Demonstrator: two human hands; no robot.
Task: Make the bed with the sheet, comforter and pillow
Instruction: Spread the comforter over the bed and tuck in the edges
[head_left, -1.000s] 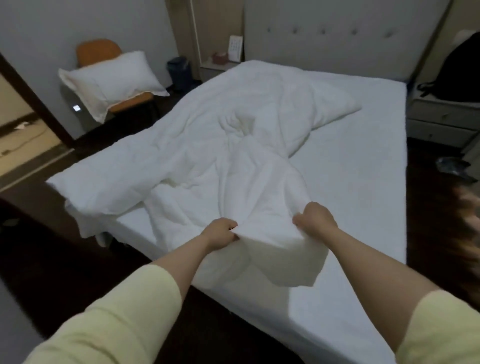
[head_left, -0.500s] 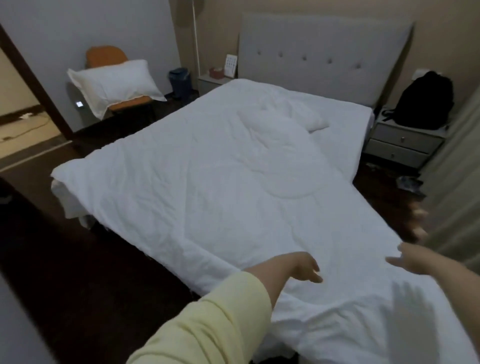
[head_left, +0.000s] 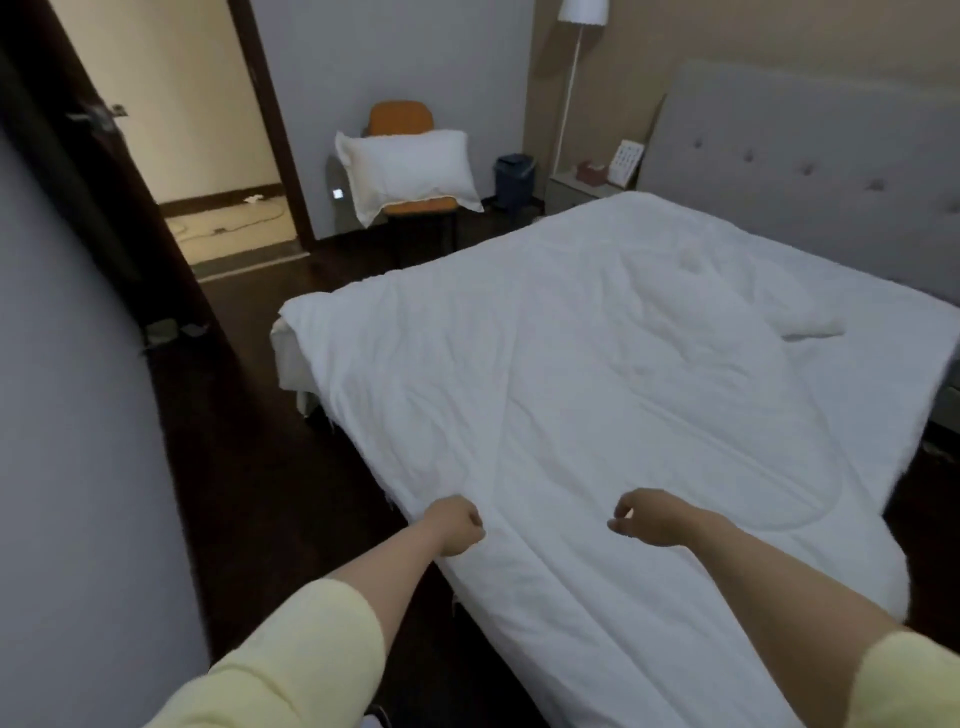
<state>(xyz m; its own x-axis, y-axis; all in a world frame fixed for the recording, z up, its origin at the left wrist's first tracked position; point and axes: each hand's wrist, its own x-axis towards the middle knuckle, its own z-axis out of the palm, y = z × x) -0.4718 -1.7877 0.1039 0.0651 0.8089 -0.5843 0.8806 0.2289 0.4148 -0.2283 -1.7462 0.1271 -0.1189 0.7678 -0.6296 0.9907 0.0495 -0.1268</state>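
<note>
The white comforter (head_left: 597, 374) lies spread over most of the bed, with a rumpled fold (head_left: 810, 325) near the head end. Bare white sheet (head_left: 898, 358) shows beyond that fold. My left hand (head_left: 457, 525) is a closed fist on the comforter's near left edge and appears to grip it. My right hand (head_left: 654, 517) hovers just above the comforter with its fingers loosely curled, and it holds nothing. The white pillow (head_left: 410, 171) rests on an orange chair (head_left: 402, 117) by the far wall, off the bed.
A padded grey headboard (head_left: 810, 161) stands at the far right. A nightstand (head_left: 576, 189), a dark bin (head_left: 514, 179) and a floor lamp (head_left: 569, 93) sit beside it. An open dark door (head_left: 98, 171) and a grey wall (head_left: 67, 467) are on the left, with dark floor (head_left: 270, 415) alongside the bed.
The comforter went from bunched in both my hands to spread flat over the bed. My right hand let go of it, and my view has turned to the left.
</note>
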